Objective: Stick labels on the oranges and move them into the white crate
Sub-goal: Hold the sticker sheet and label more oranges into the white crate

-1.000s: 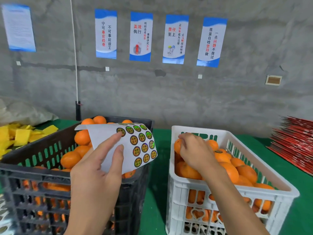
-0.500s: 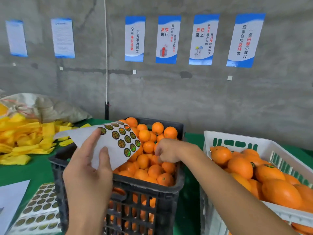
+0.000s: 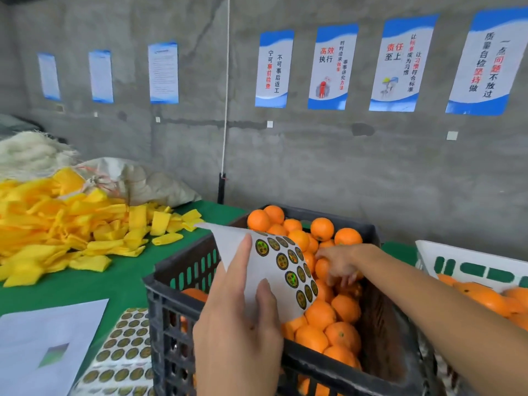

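My left hand holds a curled label sheet above the black crate, thumb and forefinger pinching the paper in a closed grip. Round gold-and-black labels fill the sheet's right half. My right hand reaches into the black crate, fingers curled down onto an orange in the heap of oranges; whether that grip has fully closed on the fruit is hard to tell, as the fingertips are blurred and partly sunk among the fruit. The white crate stands just right of the black one, cut off by the frame edge, with oranges inside. More label sheets lie on the green worktop at lower left, partly hidden behind the black crate, beside a white paper. Yellow foam nets are piled beyond.
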